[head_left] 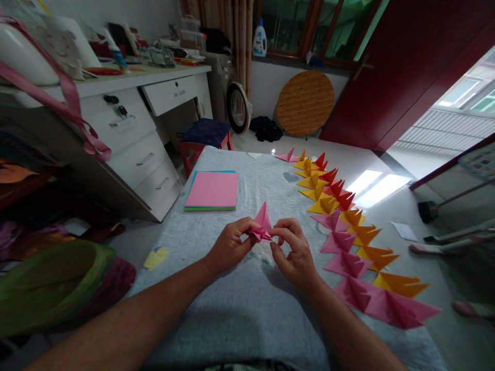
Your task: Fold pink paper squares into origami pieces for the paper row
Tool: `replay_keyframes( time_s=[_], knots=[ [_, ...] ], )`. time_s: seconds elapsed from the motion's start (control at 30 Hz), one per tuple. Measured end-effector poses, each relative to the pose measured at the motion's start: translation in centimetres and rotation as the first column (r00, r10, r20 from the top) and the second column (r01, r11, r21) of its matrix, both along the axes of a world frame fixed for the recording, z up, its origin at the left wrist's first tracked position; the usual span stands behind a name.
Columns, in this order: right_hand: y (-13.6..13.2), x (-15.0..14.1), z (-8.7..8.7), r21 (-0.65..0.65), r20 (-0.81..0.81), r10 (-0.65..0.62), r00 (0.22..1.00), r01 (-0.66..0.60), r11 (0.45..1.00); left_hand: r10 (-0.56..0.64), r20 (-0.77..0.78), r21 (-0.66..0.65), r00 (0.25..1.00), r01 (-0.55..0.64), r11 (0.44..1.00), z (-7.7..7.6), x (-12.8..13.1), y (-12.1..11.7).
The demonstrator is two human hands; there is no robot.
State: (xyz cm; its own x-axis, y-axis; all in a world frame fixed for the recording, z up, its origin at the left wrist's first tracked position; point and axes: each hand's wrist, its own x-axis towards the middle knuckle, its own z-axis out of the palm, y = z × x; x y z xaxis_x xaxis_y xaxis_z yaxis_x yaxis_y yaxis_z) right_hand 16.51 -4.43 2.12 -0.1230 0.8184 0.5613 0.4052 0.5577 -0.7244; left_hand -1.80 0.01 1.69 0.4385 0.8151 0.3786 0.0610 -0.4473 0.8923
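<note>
A pink folded paper crane [263, 219] is held up over the cloth-covered table, one pointed flap standing upward. My left hand [234, 239] pinches its left side between thumb and fingers. On the other side, the fingertips of my right hand [293, 248] close on the crane's right edge, the thumb a little lower. Beyond my hands, to the left, lies a square stack of coloured paper [214, 189] with a pink sheet on top. Along the right edge of the table stand rows of finished-looking cranes in pink [348, 264], orange [400, 283], yellow [324, 204] and red [337, 188].
The table's grey-blue cloth [216, 309] has a yellow patch [156, 258] at left. A lined bin [58, 288] stands left of it. A stool [204, 135], a white desk [127, 123] and a washing machine with its door [237, 108] ajar are beyond.
</note>
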Motion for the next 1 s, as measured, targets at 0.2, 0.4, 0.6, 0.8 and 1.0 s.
replay_keyframes(
  time_s=[0.2,0.4,0.6,0.8,1.0],
  knots=[
    [0.1,0.0,0.3,-0.024,-0.037,-0.016,0.999,0.016,1.000,-0.010,0.055,-0.073,0.998,0.014,0.997,-0.2,0.0,0.0],
    [0.3,0.0,0.2,-0.016,-0.041,-0.010,0.999,0.010,1.000,-0.034,0.055,-0.161,0.998,0.042,0.986,-1.0,0.0,0.2],
    [0.3,0.2,0.1,-0.016,-0.025,-0.027,0.999,0.027,1.000,-0.035,-0.030,-0.102,0.999,0.032,0.994,-0.6,0.0,0.2],
    [0.1,0.1,0.0,0.018,-0.002,-0.022,1.000,0.022,1.000,0.009,-0.125,-0.034,0.992,-0.013,0.999,-0.1,0.1,0.0],
    [0.3,-0.1,-0.5,0.067,0.050,-0.052,0.997,0.048,0.997,-0.008,-0.125,0.012,0.992,0.010,1.000,-0.4,0.2,0.1]
  ],
)
